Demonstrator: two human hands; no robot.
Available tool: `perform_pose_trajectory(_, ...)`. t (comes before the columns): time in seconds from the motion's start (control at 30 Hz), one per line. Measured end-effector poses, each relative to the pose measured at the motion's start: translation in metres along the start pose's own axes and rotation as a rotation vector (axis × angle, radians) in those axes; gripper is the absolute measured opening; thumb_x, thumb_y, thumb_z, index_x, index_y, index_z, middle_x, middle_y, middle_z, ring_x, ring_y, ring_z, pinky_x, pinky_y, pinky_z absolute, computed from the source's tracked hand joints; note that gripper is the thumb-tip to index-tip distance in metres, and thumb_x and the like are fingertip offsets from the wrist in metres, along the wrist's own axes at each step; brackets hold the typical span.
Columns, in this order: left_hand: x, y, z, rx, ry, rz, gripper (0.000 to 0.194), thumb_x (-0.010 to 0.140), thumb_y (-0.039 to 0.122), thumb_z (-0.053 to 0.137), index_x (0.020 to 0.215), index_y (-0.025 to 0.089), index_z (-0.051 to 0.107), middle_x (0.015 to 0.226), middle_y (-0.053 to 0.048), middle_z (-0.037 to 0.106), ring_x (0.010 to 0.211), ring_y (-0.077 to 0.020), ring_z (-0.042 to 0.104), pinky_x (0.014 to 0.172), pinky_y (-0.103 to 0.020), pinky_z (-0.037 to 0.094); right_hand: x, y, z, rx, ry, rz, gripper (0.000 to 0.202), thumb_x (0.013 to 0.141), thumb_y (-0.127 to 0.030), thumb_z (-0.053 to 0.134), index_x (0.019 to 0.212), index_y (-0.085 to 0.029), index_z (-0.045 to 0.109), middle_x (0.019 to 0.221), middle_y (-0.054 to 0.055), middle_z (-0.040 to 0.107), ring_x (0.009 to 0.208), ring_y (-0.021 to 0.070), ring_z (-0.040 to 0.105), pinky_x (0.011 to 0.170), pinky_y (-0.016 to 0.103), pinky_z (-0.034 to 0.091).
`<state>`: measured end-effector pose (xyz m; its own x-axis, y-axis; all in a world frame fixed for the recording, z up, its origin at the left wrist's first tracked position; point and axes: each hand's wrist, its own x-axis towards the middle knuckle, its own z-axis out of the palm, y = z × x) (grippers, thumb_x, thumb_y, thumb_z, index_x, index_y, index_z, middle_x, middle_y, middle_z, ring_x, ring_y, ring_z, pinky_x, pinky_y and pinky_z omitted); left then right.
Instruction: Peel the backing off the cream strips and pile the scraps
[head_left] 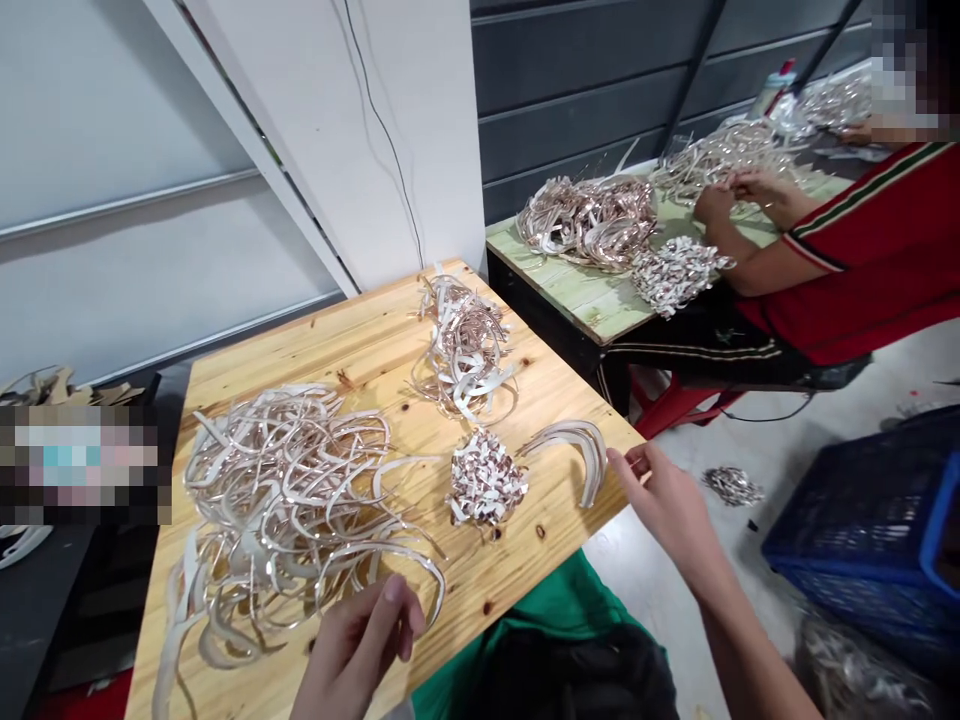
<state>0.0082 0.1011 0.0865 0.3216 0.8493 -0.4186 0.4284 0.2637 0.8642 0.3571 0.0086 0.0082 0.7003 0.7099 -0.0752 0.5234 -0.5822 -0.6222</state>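
Note:
A large tangle of thin, curved, pale and rose-gold strips (281,490) covers the left side of the wooden table (480,598). My left hand (367,640) is at the near edge of this tangle, its fingers curled and the thumb laid against them. Whatever sits between those fingers is hidden; a curved strip (429,572) ends close beside them. On the right, a neat bundle of curved strips (589,450) lies at the table edge. Just beside it is my right hand (660,495), its fingers loosely bent and apart, with nothing visible in them. Between the hands lies a heap of short cut pieces (487,480).
Another strip pile (469,345) lies at the table's far end. A co-worker in a red shirt (885,260) sits at a second table (600,312) with more strips. On the floor at right are a blue crate (847,540) and scattered scraps (733,486).

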Motion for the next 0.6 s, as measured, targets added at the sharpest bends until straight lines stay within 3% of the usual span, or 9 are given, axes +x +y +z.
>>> perform_pose_trajectory(0.17, 0.014, 0.01, 0.025, 0.047, -0.108, 0.099, 0.067, 0.096, 0.078, 0.057, 0.067, 0.02, 0.074, 0.056, -0.001, 0.054, 0.053, -0.0152, 0.043, 0.054, -0.027, 0.035, 0.029, 0.024, 0.013, -0.07, -0.042, -0.023, 0.035, 0.098, -0.042, 0.052, 0.067, -0.026, 0.054, 0.067, 0.008, 0.07, 0.064, 0.0262, 0.062, 0.062, 0.036, 0.033)
perform_pose_trajectory(0.27, 0.018, 0.009, 0.039, 0.075, -0.188, 0.151, 0.064, 0.1, 0.074, 0.055, 0.069, 0.02, 0.074, 0.056, -0.001, 0.056, 0.054, -0.0166, 0.049, 0.056, -0.028, 0.038, 0.034, 0.025, 0.016, -0.08, -0.038, -0.046, 0.03, 0.097, -0.038, 0.049, 0.071, -0.025, 0.058, 0.069, 0.008, 0.072, 0.067, 0.0262, 0.065, 0.063, 0.035, 0.034)
perform_pose_trajectory(0.4, 0.018, 0.005, 0.055, 0.072, -0.203, 0.163, 0.061, 0.103, 0.069, 0.054, 0.07, 0.021, 0.072, 0.057, -0.001, 0.058, 0.058, -0.0183, 0.056, 0.061, -0.028, 0.042, 0.032, 0.024, 0.015, -0.099, -0.039, -0.058, 0.027, 0.096, -0.039, 0.053, 0.076, -0.024, 0.063, 0.074, 0.008, 0.076, 0.07, 0.0265, 0.069, 0.065, 0.034, 0.037)
perform_pose_trajectory(0.6, 0.016, -0.001, 0.066, 0.106, -0.327, 0.107, 0.06, 0.107, 0.066, 0.047, 0.077, 0.02, 0.069, 0.062, 0.0, 0.055, 0.059, -0.0175, 0.052, 0.06, -0.028, 0.038, 0.032, 0.023, 0.017, -0.233, -0.079, -0.078, 0.031, 0.102, -0.034, 0.049, 0.078, -0.023, 0.064, 0.076, 0.011, 0.076, 0.071, 0.0274, 0.069, 0.064, 0.034, 0.032)
